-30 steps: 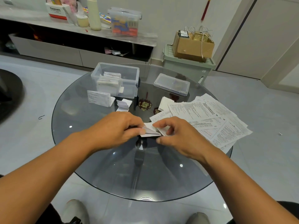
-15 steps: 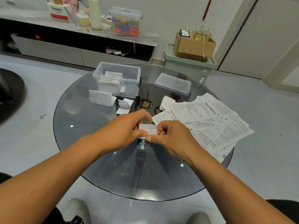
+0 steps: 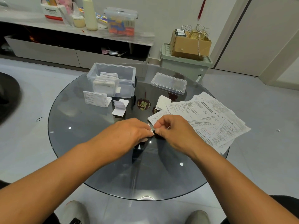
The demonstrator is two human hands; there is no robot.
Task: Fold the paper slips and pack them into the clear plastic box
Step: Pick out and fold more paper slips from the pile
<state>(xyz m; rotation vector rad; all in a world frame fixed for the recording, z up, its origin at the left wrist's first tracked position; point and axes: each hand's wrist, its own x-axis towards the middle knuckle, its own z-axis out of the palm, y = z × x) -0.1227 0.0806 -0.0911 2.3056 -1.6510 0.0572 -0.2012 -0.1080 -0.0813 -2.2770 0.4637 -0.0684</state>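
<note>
Both forearms reach in from the lower corners and meet at the middle. The left hand (image 3: 129, 133) lies palm down, knuckles up, fingers (image 3: 146, 132) curled and pinched together at the tips. The right hand (image 3: 174, 131) faces it, fingers bent inward, its fingertips touching the left's

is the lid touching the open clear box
Apart. The head view shows bare dark glass between the clear box and the lid, which lies off to its right on the table.
</note>
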